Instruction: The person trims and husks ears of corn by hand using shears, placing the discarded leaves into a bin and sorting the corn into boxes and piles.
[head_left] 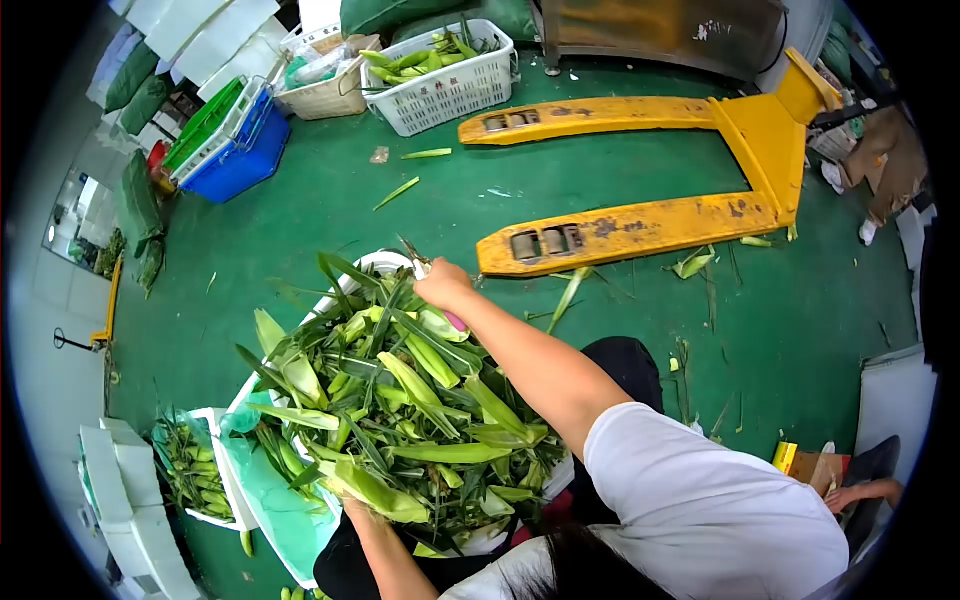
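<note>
A heap of green corn husks and leaves [430,400] fills a white basket [385,262] in front of me. My left hand [362,512] is closed around an ear of corn in its husk [375,490] at the near side of the heap; the ear hides most of the fingers. Over the far rim, my right hand [445,285] is closed on a pointed tool [408,248]. Its tip sticks out to the upper left and a pink handle end [455,321] shows below the hand. The exact kind of tool is unclear.
A white box lined with green plastic [285,500] stands left, beside a box of corn ears [195,470]. Ahead lie the yellow pallet jack forks [630,230]. Crates [440,95] line the back. Another person's hand [850,495] shows at right.
</note>
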